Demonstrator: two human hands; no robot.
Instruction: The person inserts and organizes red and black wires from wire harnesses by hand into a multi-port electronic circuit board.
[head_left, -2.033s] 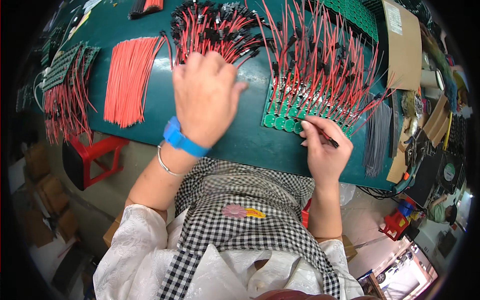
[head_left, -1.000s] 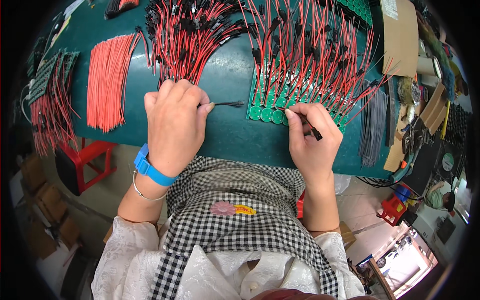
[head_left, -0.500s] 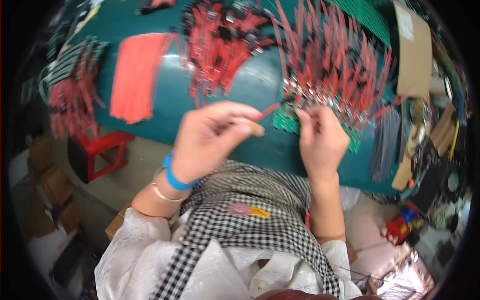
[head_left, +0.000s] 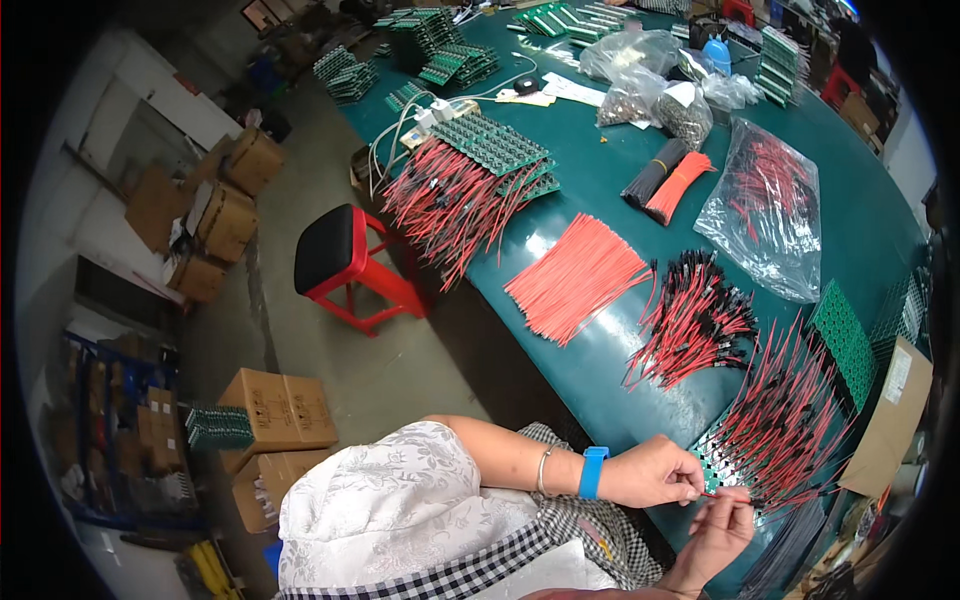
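My left hand (head_left: 655, 472), with a blue band on its wrist, is closed in a pinch. Close by, the fingers of my right hand (head_left: 720, 525) are pinched together too. A short red wire (head_left: 709, 494) runs between the two sets of fingertips. Just beyond the hands lies a green circuit board panel (head_left: 716, 462), its far side covered by a dense spread of red and black wires (head_left: 785, 420). A heap of red and black wires with connectors (head_left: 692, 325) sits farther back, beside a flat bundle of plain red wires (head_left: 578, 280).
The green table (head_left: 560, 375) also bears wired boards (head_left: 490, 145), a clear plastic bag of wires (head_left: 768, 205) and grey wires (head_left: 785, 550). Cardboard (head_left: 890, 415) stands at the right. A red stool with a black seat (head_left: 345, 265) and cartons (head_left: 280, 410) stand on the floor.
The view has swung left, showing more table and floor. My hands, apart before, are now close together at the red wire, which stuck out of my left hand's fingers earlier.
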